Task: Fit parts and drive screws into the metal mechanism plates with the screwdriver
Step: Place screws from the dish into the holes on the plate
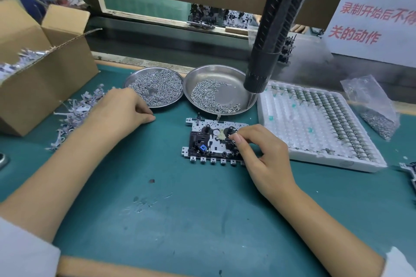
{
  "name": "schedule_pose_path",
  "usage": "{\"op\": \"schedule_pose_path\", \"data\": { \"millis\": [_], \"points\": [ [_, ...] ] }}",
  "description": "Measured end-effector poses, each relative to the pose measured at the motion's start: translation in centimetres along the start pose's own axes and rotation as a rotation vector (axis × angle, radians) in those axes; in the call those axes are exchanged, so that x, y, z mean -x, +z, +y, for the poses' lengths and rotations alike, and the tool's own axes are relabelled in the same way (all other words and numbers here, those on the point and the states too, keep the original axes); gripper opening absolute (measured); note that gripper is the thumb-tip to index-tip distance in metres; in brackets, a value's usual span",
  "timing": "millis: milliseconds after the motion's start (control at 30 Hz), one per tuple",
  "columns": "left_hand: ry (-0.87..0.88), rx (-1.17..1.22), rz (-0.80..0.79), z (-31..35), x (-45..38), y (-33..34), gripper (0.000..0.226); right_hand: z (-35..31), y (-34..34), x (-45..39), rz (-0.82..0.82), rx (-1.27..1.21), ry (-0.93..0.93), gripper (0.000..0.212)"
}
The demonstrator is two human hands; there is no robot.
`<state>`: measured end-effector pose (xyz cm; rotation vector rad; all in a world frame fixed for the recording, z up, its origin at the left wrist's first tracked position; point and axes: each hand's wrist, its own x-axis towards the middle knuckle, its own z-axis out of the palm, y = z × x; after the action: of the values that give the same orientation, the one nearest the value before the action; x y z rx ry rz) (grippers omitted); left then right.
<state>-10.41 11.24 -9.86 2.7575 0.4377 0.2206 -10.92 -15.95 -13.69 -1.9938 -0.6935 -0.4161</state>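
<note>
A metal mechanism plate (209,141) with black parts and a small blue piece lies flat on the green mat at centre. My right hand (262,153) rests over its right end, thumb and fingers pinching something small that I cannot make out. My left hand (121,108) lies on the mat to the left, by the edge of a screw dish, its fingers curled under; whether they hold anything is hidden. A black electric screwdriver (272,36) hangs above the right dish, untouched by either hand.
Two steel dishes hold screws: a full one (155,86) and a tilted one (217,94). A white foam tray (319,123) of small parts lies to the right, a plastic bag of screws (373,110) beyond it. A cardboard box (38,69) and loose metal brackets (76,110) sit left.
</note>
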Motion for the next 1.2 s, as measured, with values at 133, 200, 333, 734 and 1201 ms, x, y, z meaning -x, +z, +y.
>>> {"op": "schedule_pose_path", "data": {
  "millis": [133,200,333,734,1201],
  "points": [
    [0.068,0.036,-0.036,0.4,0.2,-0.2,0.003,-0.1,0.0,0.0,0.005,-0.011,-0.002,0.016],
    [0.123,0.307,-0.084,1.5,1.0,-0.4,0.008,-0.2,0.0,0.0,0.024,-0.033,-0.006,0.015],
    [0.212,0.968,-0.201,5.9,4.7,0.8,0.006,-0.9,0.0,-0.1,0.036,-0.141,-0.053,0.014],
    [0.262,1.297,-0.419,7.9,7.2,2.6,0.019,-2.0,0.4,-0.1,0.134,-0.517,0.022,0.023],
    [0.32,1.193,-0.099,8.7,8.1,3.0,0.014,-3.2,0.8,-0.3,0.144,-0.705,0.251,0.018]
  ]
}}
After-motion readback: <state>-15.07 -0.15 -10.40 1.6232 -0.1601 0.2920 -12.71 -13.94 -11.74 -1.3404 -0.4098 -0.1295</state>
